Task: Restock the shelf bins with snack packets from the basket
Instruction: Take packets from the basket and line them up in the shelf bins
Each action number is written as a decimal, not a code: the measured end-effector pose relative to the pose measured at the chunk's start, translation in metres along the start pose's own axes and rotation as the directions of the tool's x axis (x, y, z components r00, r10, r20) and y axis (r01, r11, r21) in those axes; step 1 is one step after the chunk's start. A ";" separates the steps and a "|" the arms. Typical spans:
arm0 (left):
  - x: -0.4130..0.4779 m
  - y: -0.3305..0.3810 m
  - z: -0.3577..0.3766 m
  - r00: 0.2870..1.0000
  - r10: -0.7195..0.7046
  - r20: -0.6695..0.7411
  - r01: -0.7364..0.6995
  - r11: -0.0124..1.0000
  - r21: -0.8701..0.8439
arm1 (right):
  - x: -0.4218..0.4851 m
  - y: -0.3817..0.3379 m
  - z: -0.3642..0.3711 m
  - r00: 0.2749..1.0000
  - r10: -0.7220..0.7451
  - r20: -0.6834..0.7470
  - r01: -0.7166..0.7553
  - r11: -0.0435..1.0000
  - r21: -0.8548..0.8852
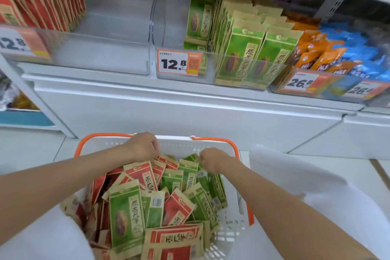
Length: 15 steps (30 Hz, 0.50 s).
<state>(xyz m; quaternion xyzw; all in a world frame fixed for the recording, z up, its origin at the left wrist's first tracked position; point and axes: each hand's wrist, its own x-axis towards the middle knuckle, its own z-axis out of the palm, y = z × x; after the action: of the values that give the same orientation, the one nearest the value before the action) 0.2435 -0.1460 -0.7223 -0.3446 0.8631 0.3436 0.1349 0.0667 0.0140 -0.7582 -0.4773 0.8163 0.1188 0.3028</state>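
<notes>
Snack packets (126,213) in basket (175,145), left hand (143,146), right hand (213,159) atop, fingers curled, grip unclear

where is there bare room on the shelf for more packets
Left clear plastic bin: bare floor right of the red paper packets, up to its side wall. Middle clear bin: a bare strip left of the green paper packets. Crowded: the right bin of orange and blue packets and the white plastic basket.

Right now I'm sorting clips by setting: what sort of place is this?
Probably a shop aisle: price tags on clear shelf bins, rows of snack packets, and a basket.
</notes>
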 end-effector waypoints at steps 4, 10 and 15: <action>0.003 -0.005 0.009 0.998 0.017 0.062 -0.018 1.000 0.020 | 0.019 0.006 0.053 0.978 0.052 0.203 -0.064 0.996 0.055; 0.005 -0.015 0.010 0.994 -0.042 0.099 0.041 0.999 0.012 | 0.031 -0.007 0.119 0.915 0.177 0.362 -0.335 0.834 0.438; 0.000 -0.004 0.012 0.991 -0.042 0.125 0.043 0.999 -0.006 | 0.033 -0.009 0.125 0.947 0.235 0.217 -0.310 0.845 0.436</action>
<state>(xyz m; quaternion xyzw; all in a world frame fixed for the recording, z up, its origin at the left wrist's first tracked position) 0.2464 -0.1397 -0.7333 -0.3413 0.8440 0.3653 0.1944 0.1102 0.0463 -0.8757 -0.2591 0.8543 -0.0016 0.4506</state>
